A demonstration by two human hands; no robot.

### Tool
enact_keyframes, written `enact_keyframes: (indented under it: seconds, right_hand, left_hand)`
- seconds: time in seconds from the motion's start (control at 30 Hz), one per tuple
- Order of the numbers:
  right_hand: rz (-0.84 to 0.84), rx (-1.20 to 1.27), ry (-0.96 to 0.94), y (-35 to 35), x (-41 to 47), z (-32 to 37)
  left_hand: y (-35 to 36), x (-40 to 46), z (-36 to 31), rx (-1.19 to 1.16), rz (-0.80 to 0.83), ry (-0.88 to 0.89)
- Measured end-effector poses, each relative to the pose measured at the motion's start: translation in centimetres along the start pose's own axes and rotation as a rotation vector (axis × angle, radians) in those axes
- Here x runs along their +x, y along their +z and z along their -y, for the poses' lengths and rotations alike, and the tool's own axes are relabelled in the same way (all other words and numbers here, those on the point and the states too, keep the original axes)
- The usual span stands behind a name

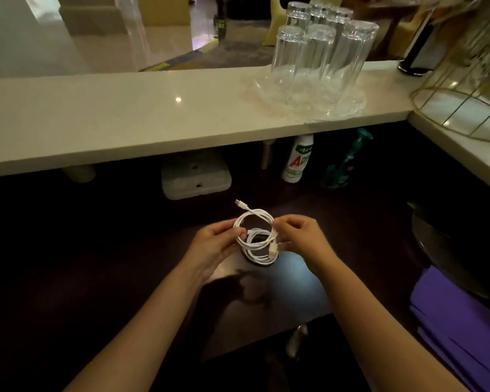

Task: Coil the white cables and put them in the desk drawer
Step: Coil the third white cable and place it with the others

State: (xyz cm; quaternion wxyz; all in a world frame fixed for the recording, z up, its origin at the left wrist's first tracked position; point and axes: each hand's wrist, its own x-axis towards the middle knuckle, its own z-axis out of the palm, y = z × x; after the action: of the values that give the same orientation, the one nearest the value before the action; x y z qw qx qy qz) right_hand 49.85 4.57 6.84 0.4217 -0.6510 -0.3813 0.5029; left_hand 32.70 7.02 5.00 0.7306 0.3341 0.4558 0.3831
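Both hands, left (pixel 214 244) and right (pixel 300 236), pinch the coiled white cable (pixel 256 234); tuck its loose plug end (pixel 241 204) in before stowing.

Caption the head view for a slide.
Both hands, left hand and right hand, hold a coiled white cable above a dark desk, glasses on the counter behind.

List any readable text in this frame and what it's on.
"AD", large red letters, cut off at the edge: on the white bottle under the counter ledge.
Green label above those letters on the same bottle: too blurred to read.
Teal spray bottle beside it: no legible print.
Nothing else readable.
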Motion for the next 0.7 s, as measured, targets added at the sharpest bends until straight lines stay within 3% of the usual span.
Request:
enact_keyframes:
  seconds: [0.2,0.4,0.53,0.7]
  right_hand:
    - [0.091,-0.046,0.064,-2.8,3.3,-1.4]
    - [0.061,-0.308,0.045,-2.7,7.3,-5.1]
    - [0.05,-0.446,0.057,-2.0,9.2,-7.3]
    - [-0.005,-0.621,0.005,-1.6,9.6,-8.2]
  left_hand:
    - [2.3,2.7,2.9,0.111,-0.195,0.047]
    - [2.2,5.2,5.7,0.204,-0.299,0.012]
    - [1.8,6.7,7.5,0.418,-0.48,-0.015]
    - [1.8,7.5,9.6,0.67,-0.579,0.101]
